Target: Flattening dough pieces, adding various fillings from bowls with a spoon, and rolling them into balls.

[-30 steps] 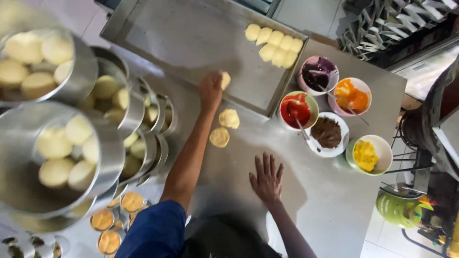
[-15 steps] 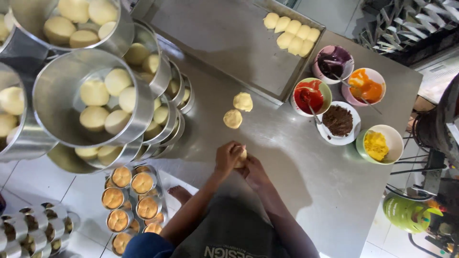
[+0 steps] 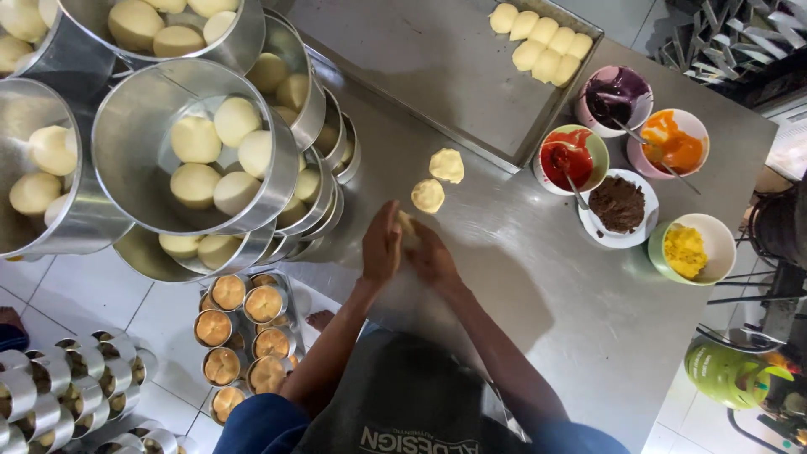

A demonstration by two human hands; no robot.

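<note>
Two hands meet over our steel worktop [image 3: 538, 277], which carries everything else. Largest item on it: a shallow metal tray [image 3: 437, 76] at the far edge, with a cluster of shaped dough pieces [image 3: 543, 40] in its far right corner. To our left, stacked steel bowls [image 3: 193, 160] hold pale dough balls. To our right stand five small bowls of coloured fillings [image 3: 626, 164], some with spoons. Just beyond the hands lie two flattened dough discs [image 3: 437, 181], side by side and close together. Our left hand [image 3: 382, 245] and right hand [image 3: 433, 256] are cupped against each other, fingers curled, pressing a small dough piece [image 3: 407, 225] between them just above the worktop.
</note>
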